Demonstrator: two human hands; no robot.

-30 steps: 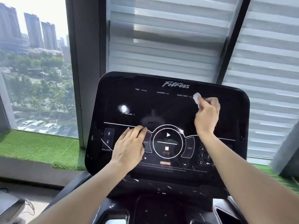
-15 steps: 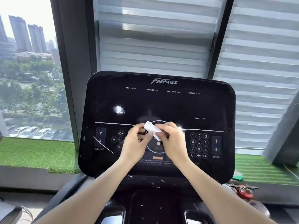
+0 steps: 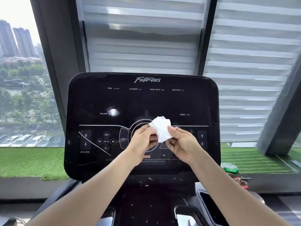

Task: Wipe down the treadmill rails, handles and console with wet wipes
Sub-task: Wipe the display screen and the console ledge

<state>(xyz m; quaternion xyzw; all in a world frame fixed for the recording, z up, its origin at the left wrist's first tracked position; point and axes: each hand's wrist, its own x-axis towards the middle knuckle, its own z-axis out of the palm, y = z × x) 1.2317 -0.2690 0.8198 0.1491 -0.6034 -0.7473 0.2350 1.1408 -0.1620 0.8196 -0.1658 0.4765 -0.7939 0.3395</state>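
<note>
Left hand point(image 3: 143, 137) and right hand point(image 3: 182, 144), fingers curled, each pinching one side of folded white wet wipe point(image 3: 162, 130), held up before centre of black treadmill console point(image 3: 101, 101). Behind: striped window blinds point(image 3: 140, 46), artificial grass ledge point(image 3: 29, 160).

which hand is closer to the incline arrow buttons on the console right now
Left. The left hand holds the wipe at the console centre, to the right of the incline arrows; the right hand is farther right still.
</note>
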